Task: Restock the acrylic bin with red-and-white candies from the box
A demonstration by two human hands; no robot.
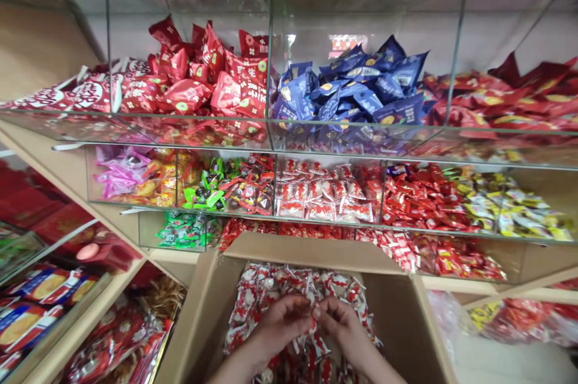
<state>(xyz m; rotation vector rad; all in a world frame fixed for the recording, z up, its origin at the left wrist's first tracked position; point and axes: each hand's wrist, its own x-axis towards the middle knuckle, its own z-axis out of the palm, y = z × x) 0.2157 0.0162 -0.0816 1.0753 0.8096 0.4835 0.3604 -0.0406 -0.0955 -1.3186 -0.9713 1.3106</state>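
Over an open cardboard box (pixel 404 306), my left hand (pixel 282 324) and my right hand (pixel 345 330) meet with bent fingers. Between their fingertips is a small red and clear wrapped sweet (pixel 313 310), gripped from both sides and partly covered by the fingers. Beneath the hands, the box holds many individually wrapped sweets (pixel 250 297) in clear wrappers with red print. Similar red and white packets (pixel 321 191) lie in rows in a clear shelf compartment just beyond the box.
Glass-fronted shelves rise ahead, with red packets (pixel 189 80), blue packets (pixel 356 86), green sweets (pixel 183 232) and yellow-white sweets (pixel 519 203) in divided compartments. Wooden racks (pixel 97 303) with packaged goods flank the box on the left. Plastic bags (pixel 524 321) lie at lower right.
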